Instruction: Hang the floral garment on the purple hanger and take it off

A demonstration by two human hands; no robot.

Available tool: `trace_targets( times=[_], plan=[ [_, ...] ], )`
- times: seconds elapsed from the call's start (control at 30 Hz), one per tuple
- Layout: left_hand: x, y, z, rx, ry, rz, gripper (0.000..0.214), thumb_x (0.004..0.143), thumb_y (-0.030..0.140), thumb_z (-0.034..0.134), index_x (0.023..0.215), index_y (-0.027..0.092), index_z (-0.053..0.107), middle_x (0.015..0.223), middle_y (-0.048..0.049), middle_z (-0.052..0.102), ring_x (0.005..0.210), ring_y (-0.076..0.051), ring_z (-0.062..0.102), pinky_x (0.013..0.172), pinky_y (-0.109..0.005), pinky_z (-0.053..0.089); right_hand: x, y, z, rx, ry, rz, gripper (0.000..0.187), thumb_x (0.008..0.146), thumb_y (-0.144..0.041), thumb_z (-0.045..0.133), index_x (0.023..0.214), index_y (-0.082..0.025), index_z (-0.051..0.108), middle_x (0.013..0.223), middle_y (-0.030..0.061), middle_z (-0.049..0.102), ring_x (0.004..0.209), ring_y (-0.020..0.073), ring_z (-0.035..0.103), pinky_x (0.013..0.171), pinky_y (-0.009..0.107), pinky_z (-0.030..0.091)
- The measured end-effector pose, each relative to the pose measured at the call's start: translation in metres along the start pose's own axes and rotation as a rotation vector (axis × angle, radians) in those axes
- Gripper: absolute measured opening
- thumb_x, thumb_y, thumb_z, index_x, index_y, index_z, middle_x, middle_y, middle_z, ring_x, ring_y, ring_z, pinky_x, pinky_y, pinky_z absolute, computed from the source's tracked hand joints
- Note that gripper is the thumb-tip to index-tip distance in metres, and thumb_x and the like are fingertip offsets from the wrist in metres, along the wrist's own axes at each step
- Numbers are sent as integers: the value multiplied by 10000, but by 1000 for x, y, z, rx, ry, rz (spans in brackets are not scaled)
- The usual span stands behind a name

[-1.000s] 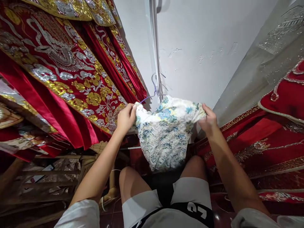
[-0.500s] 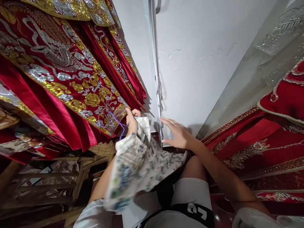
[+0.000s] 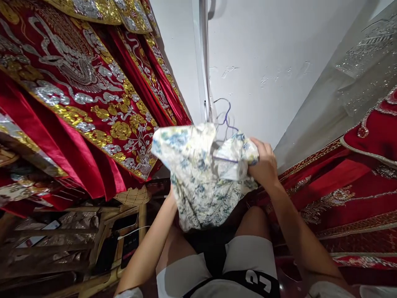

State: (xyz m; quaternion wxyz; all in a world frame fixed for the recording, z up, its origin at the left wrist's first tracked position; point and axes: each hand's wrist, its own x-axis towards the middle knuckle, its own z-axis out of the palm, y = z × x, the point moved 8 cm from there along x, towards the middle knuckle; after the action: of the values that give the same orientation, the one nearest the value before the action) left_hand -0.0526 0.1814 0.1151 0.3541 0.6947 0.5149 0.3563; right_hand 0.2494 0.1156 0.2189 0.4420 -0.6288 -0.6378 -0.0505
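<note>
White cloth with a blue, green and yellow print is gathered in the right hand (image 3: 263, 161), whose fingers are closed on one shoulder of the shirt (image 3: 201, 190). The left forearm (image 3: 158, 234) runs up behind the shirt's near edge, and the cloth hides the left hand, so I cannot tell whether it grips anything. Held up in front of the person, above the knees, the shirt has its neck opening facing the camera; its far left part is raised and blurred. A purple hanger (image 3: 226, 120) stands out beyond the neck, hook upward, with its lower bar crossing the opening near the right hand.

Below are the person's bare legs and pale shorts (image 3: 256, 252) with a black lettered band. Beyond the hanger, a metal pole (image 3: 204, 49) runs up along the pale wall (image 3: 257, 45), which is scuffed in places. To the left hangs a red drape (image 3: 120, 128) thick with gold and silver embroidery. Under it, a slatted wooden stand (image 3: 116, 271) bears a lit phone (image 3: 129, 248), with a white cable (image 3: 133, 231) lying just beside it. On the right is a red beaded garment (image 3: 328, 203), with sheer glittering fabric (image 3: 356, 89) above.
</note>
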Motion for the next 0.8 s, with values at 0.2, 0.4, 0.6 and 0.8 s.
trace_targets(
  times=[0.2, 0.4, 0.6, 0.8],
  plan=[
    [-33, -36, 3, -540, 114, -209, 941, 826, 867, 481, 1513, 224, 490, 1426, -132, 655, 1454, -337, 504, 1187, -485, 453, 37, -30, 7, 21, -47, -78, 815, 740, -299, 677, 1530, -267, 477, 1298, 140, 541, 1231, 428, 513, 1052, 592, 409],
    [-71, -61, 44, -692, 107, -304, 856, 720, 549, 833, 1452, 211, 544, 1508, -148, 589, 1464, -350, 489, 1267, -509, 333, -15, -42, 11, 164, -42, -249, 593, 819, -341, 674, 1399, -270, 573, 1425, 141, 546, 1366, 402, 462, 1148, 576, 363],
    [-97, -64, 67, -804, 196, -400, 822, 695, 467, 879, 1421, 226, 578, 1488, -136, 609, 1459, -337, 498, 1254, -473, 355, -127, -10, 88, 642, -246, 330, 345, 1025, -499, 438, 881, -249, 626, 883, 70, 685, 859, 253, 657, 810, 387, 528],
    [-102, -52, 68, -842, 206, -381, 759, 685, 459, 898, 1332, 165, 629, 1357, -162, 684, 1343, -353, 598, 1178, -479, 436, -166, -32, 140, 821, -602, 373, 452, 1007, -580, 483, 738, -222, 539, 685, 15, 621, 686, 177, 588, 680, 292, 448]
  ],
)
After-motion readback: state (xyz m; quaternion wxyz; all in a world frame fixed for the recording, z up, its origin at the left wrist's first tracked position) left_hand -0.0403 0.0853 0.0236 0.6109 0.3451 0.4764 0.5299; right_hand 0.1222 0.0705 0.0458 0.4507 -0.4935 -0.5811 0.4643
